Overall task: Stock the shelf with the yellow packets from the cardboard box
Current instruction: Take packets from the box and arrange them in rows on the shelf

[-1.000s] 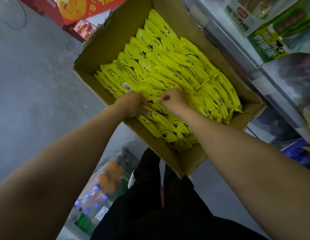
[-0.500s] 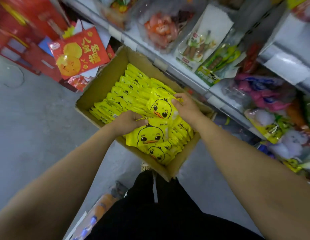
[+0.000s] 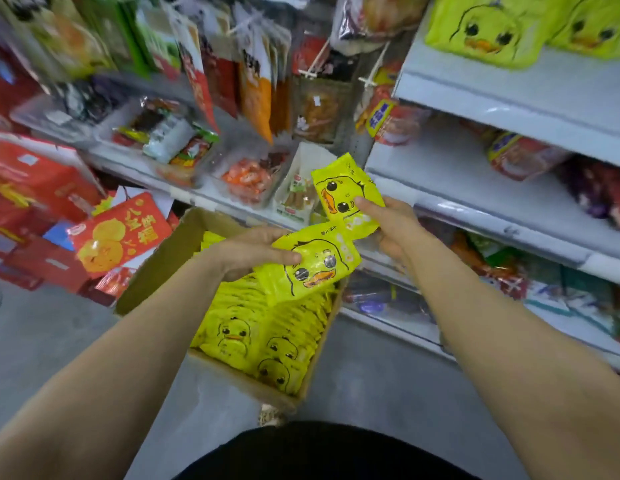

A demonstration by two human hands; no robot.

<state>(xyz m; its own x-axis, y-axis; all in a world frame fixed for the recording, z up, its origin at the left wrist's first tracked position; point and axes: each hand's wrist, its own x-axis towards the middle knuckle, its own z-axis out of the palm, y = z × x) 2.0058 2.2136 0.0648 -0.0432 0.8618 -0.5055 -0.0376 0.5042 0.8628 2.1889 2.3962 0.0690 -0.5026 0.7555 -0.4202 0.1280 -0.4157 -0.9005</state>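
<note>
The open cardboard box (image 3: pixel 156 268) stands on the floor by the shelving, packed with several yellow duck-face packets (image 3: pixel 246 337). My left hand (image 3: pixel 246 252) grips one yellow packet (image 3: pixel 312 268) above the box, thumb on its front. My right hand (image 3: pixel 391 226) holds a second yellow packet (image 3: pixel 343 192) higher and to the right, thumb pressed on its face. At the top right, a white shelf (image 3: pixel 509 95) carries more yellow duck packets (image 3: pixel 488 29).
Shelves of mixed snack bags (image 3: pixel 253 95) run across the back and right. Red gift boxes (image 3: pixel 118 233) lean at the left of the cardboard box. Grey floor (image 3: pixel 42 337) lies to the left and in front. My dark trousers (image 3: pixel 319 452) fill the bottom.
Both hands have lifted out of the box, each with a yellow packet, and risen toward the shelves. The view has tilted up from the box to the shelving.
</note>
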